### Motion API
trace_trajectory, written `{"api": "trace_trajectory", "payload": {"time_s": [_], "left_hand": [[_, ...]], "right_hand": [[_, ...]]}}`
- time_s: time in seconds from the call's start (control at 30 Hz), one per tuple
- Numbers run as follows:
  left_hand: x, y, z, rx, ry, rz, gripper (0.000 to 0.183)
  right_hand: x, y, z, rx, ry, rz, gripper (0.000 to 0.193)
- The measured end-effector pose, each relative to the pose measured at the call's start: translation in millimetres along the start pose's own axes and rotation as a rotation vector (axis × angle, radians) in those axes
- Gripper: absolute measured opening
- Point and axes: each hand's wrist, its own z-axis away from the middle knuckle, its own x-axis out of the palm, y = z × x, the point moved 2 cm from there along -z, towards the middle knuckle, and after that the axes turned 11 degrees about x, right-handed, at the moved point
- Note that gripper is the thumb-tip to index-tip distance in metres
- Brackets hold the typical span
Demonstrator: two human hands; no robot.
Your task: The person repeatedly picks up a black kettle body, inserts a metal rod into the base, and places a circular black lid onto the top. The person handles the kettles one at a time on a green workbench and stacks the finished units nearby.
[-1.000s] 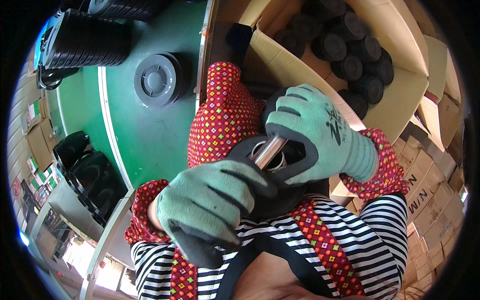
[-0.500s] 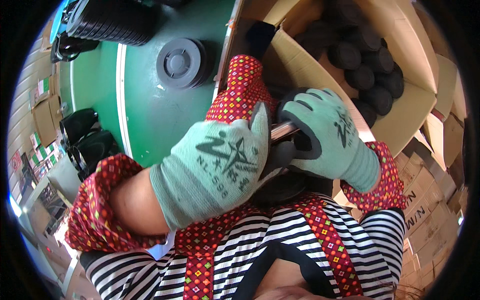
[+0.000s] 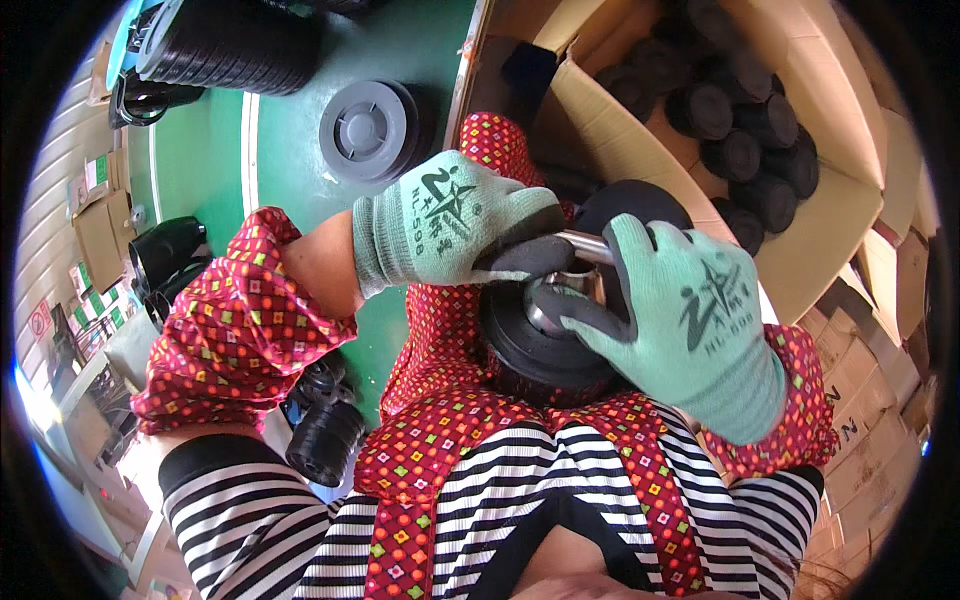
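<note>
Above my lap lies a black round spool-like part (image 3: pixel 530 350) with a wide flange. A shiny metal fitting with a bar (image 3: pixel 588 246) sits over its centre. Wearing a green glove with dark fingertips, my left hand (image 3: pixel 465 220) is closed around the bar's left end. My right hand (image 3: pixel 690 310), gloved the same way, is closed on the right end, its thumb reaching over the lower metal piece. Gloved fingers hide part of the metal, so its full shape cannot be made out. Just beyond the hands shows another black disc (image 3: pixel 640 200).
Left of me, a green tabletop (image 3: pixel 300 150) bears a stack of grey-black flanged discs (image 3: pixel 365 130) and a large black ribbed stack (image 3: pixel 230 45). An open cardboard box (image 3: pixel 830 230) at the right holds several black round parts (image 3: pixel 735 155). Dark rounded items (image 3: pixel 325 440) lie by my left elbow.
My left hand has moved up and away from my body; my right hand has shifted slightly right and nearer. The flanged part and metal fitting between them now show more clearly.
</note>
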Motion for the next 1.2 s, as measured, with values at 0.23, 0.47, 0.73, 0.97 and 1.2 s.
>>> {"api": "trace_trajectory", "payload": {"time_s": [0.23, 0.47, 0.73, 0.97, 1.2], "left_hand": [[-13.1, 39.5, 13.3, -0.242, 0.092, -0.169, 0.031], [51.4, 47.9, 157.2, -0.639, 0.769, -0.365, 0.017], [141.9, 38.8, 255.4, -0.977, 0.779, -0.594, 0.050], [89.4, 124.5, 182.9, -0.387, 0.908, 0.104, 0.111], [84.6, 143.4, 232.9, -0.391, 1.313, 0.260, 0.030]], "right_hand": [[-7.9, 4.8, 15.2, -0.290, 0.349, -0.139, 0.078], [55.9, 14.6, 51.3, -0.253, 0.065, -0.582, 0.081], [36.2, 7.4, 24.9, -0.340, 0.258, -0.619, 0.060], [-3.0, -55.3, -18.3, 0.058, 0.044, -1.351, 0.051], [86.8, -131.4, -66.9, 0.075, -0.613, -1.664, 0.056]]}}
